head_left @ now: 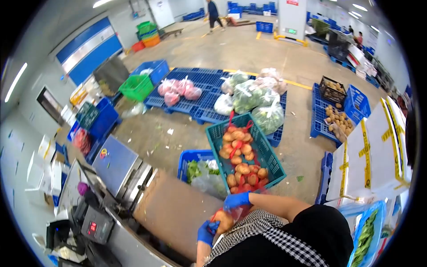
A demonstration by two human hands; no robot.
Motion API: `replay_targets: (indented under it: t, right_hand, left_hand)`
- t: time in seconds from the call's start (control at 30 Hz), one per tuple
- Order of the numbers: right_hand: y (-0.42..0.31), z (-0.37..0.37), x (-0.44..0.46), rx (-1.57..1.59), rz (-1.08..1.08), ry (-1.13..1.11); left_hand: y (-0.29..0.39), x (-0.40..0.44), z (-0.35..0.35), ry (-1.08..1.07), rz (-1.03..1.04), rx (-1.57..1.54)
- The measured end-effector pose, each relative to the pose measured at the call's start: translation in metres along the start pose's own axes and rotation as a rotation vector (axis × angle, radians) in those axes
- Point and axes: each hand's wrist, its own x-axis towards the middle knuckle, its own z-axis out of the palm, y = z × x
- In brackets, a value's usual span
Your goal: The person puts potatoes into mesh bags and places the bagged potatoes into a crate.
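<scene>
My left hand, in a blue glove, curls against a bag of potatoes close to my checked apron. The gloved fingers of my right hand grip the reddish, see-through upper part of that same bag. Its lower side is hidden by my body and hands. Just beyond my right hand stands a dark green crate holding red net bags of potatoes. Left of it, a blue crate contains leafy greens and clear plastic.
A brown work surface lies to my left, beside a metal plate and a scale display. Blue pallets ahead carry bagged vegetables. White boxes stand at right. A person is far off.
</scene>
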Motion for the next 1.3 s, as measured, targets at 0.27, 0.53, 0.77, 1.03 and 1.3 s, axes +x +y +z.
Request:
replay_targets:
  t: [0.27, 0.53, 0.77, 1.03, 1.3]
  right_hand:
    - [-0.068, 0.058, -0.021, -0.247, 0.18, 0.022]
    - [-0.11, 0.014, -0.019, -0.448, 0.307, 0.825]
    - [-0.07, 0.005, -0.009, -0.193, 0.353, 0.624]
    - [-0.048, -0.025, -0.07, -0.53, 0.539, 0.773]
    - [-0.026, -0.025, -0.117, -0.183, 0.094, 0.919]
  left_hand:
    - [0.005, 0.015, 0.017, -0.123, 0.181, -0.466]
    - [0.017, 0.006, 0.074, -0.257, 0.353, -0.008]
    - [-0.005, 0.022, 0.124, -0.286, 0.346, 0.376]
    - [0.013, 0.02, 0.193, 0.108, 0.502, 0.772]
    - [0.006, 0.006, 0.285, -0.253, 0.352, 0.775]
